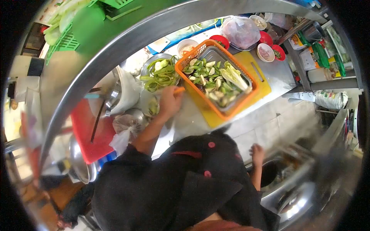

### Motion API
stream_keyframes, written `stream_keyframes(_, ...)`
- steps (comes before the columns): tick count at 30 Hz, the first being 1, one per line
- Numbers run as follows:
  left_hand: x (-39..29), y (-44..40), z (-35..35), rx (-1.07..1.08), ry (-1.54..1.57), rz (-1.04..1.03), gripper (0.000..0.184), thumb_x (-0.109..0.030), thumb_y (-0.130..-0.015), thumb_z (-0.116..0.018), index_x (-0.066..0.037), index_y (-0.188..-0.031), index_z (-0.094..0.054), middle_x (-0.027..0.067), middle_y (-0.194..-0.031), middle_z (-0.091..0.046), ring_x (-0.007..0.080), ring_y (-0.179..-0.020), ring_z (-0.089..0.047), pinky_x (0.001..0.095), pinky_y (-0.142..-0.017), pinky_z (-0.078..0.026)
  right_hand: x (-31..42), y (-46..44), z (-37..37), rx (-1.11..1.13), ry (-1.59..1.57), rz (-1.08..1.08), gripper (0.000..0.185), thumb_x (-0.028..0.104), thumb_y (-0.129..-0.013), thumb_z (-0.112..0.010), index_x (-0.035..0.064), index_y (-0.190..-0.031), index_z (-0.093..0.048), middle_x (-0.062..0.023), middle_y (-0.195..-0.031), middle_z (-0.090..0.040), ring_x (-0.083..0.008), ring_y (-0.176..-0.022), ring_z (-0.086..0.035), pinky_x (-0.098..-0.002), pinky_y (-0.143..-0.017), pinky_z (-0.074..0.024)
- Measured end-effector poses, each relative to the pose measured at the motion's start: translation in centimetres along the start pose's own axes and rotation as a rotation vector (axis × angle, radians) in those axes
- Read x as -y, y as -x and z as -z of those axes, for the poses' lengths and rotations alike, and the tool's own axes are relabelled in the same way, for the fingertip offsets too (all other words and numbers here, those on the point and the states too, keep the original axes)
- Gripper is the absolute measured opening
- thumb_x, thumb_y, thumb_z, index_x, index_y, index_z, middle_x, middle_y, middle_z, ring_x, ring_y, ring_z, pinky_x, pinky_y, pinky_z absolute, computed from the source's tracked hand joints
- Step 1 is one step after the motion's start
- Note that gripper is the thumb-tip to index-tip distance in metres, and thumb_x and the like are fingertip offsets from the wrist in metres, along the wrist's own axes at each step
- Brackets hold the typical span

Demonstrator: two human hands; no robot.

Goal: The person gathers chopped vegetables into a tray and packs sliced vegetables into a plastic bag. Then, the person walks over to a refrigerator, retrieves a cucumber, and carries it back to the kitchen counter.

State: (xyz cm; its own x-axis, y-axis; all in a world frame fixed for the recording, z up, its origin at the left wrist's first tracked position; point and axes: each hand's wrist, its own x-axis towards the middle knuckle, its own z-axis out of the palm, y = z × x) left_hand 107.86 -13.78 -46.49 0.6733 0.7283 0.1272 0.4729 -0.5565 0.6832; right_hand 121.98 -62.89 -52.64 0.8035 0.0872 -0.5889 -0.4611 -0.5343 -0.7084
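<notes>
My left hand is closed on a small orange object whose kind I cannot make out. Just left of it, a metal bowl holds long green peelings. To its right an orange plastic basket rests on a yellow cutting board. Inside the basket, a metal tray carries cut green and pale vegetable chunks and a pale leafy wedge. My right hand hangs low beside my dark clothing, away from the counter, fingers loosely apart, with nothing visible in it.
A knife lies on the yellow board's far end. Small bowls, including a red bowl, and a filled plastic bag stand behind. A red board is at left. A curved metal edge arches across the far side.
</notes>
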Motion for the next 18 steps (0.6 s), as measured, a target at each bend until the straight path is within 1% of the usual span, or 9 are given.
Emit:
stream_keyframes(1,-0.1,1.4,0.2,0.008,-0.078,-0.129,0.021,-0.014,-0.078,-0.065,-0.006,-0.097,-0.060,0.0164,-0.097,-0.059,0.0359,-0.089,-0.056,0.0449,-0.077,-0.045,-1.5,0.0,0.1,0.010,-0.002,0.002,0.032,0.026,-0.095,-0.052,-0.0013,-0.110,-0.059,-0.0086,-0.088,-0.064,-0.0164,-0.072,-0.064,-0.0277,-0.056,-0.0490)
stream_keyframes(3,0.1,3.3,0.6,-0.015,-0.200,-0.151,0.021,-0.013,-0.076,-0.066,-0.007,-0.095,-0.060,0.0155,-0.099,-0.058,0.0365,-0.091,-0.054,0.0461,-0.078,-0.044,-3.2,-0.4,-0.1,0.044,0.004,0.010,0.029,0.021,-0.092,-0.058,-0.0015,-0.110,-0.059,-0.0072,-0.085,-0.063,-0.0152,-0.066,-0.062,-0.0267,-0.052,-0.0474)
stream_keyframes(4,0.3,4.0,0.7,-0.026,-0.313,-0.172,0.021,-0.012,-0.074,-0.067,-0.008,-0.094,-0.059,0.0146,-0.102,-0.056,0.0370,-0.094,-0.053,0.0473,-0.079,-0.043,-3.9,-0.9,-0.4,0.039,-0.064,-0.064,0.028,0.022,-0.091,-0.059,-0.0008,-0.108,-0.059,-0.0072,-0.083,-0.062,-0.0153,-0.062,-0.062,-0.0269,-0.049,-0.0467)
stream_keyframes(7,-0.1,5.1,1.1,-0.163,-0.398,-0.177,0.023,-0.011,-0.074,-0.066,-0.007,-0.095,-0.060,0.0149,-0.109,-0.054,0.0376,-0.100,-0.051,0.0475,-0.083,-0.042,-4.3,-2.3,-0.7,0.118,-0.016,-0.059,0.027,0.022,-0.090,-0.060,-0.0002,-0.106,-0.061,-0.0070,-0.080,-0.062,-0.0153,-0.061,-0.061,-0.0269,-0.047,-0.0459)
stream_keyframes(10,1.6,5.3,0.2,-0.170,-0.496,-0.124,0.026,-0.011,-0.072,-0.067,-0.005,-0.096,-0.060,0.0153,-0.115,-0.052,0.0383,-0.103,-0.050,0.0466,-0.085,-0.043,-3.1,-4.2,0.4,0.144,0.066,-0.011,0.027,0.022,-0.090,-0.061,-0.0004,-0.104,-0.062,-0.0059,-0.077,-0.061,-0.0149,-0.060,-0.061,-0.0262,-0.046,-0.0454)
stream_keyframes(14,0.5,4.8,1.3,-0.170,-0.448,-0.095,0.028,-0.010,-0.071,-0.068,-0.003,-0.097,-0.060,0.0176,-0.112,-0.053,0.0379,-0.104,-0.049,0.0451,-0.091,-0.042,-2.7,-6.4,3.2,0.106,0.050,0.040,0.027,0.021,-0.090,-0.060,-0.0008,-0.105,-0.061,-0.0051,-0.077,-0.060,-0.0145,-0.059,-0.060,-0.0259,-0.046,-0.0447)
stream_keyframes(16,1.1,4.3,1.8,-0.012,-0.429,0.030,0.033,-0.009,-0.071,-0.068,-0.002,-0.103,-0.059,0.0199,-0.113,-0.055,0.0363,-0.102,-0.053,0.0427,-0.087,-0.046,-3.3,-6.4,4.6,0.090,0.031,0.012,0.026,0.023,-0.090,-0.057,0.0019,-0.104,-0.060,-0.0052,-0.078,-0.060,-0.0150,-0.060,-0.060,-0.0267,-0.047,-0.0455)
stream_keyframes(17,1.3,3.7,2.1,-0.016,-0.429,0.017,0.033,-0.009,-0.071,-0.068,-0.002,-0.103,-0.059,0.0199,-0.113,-0.055,0.0363,-0.102,-0.053,0.0427,-0.087,-0.046,-3.4,-6.3,5.0,0.079,0.019,-0.015,0.024,0.024,-0.091,-0.054,0.0046,-0.104,-0.060,-0.0053,-0.079,-0.060,-0.0156,-0.061,-0.059,-0.0274,-0.049,-0.0463)
stream_keyframes(18,1.5,3.1,2.4,0.011,-0.180,0.090,0.033,-0.009,-0.074,-0.066,-0.002,-0.106,-0.057,0.0189,-0.113,-0.057,0.0340,-0.100,-0.056,0.0417,-0.083,-0.048,-4.0,-6.0,5.4,0.056,-0.052,-0.033,0.026,0.020,-0.090,-0.059,-0.0011,-0.105,-0.060,-0.0059,-0.076,-0.060,-0.0150,-0.058,-0.060,-0.0263,-0.043,-0.0433)
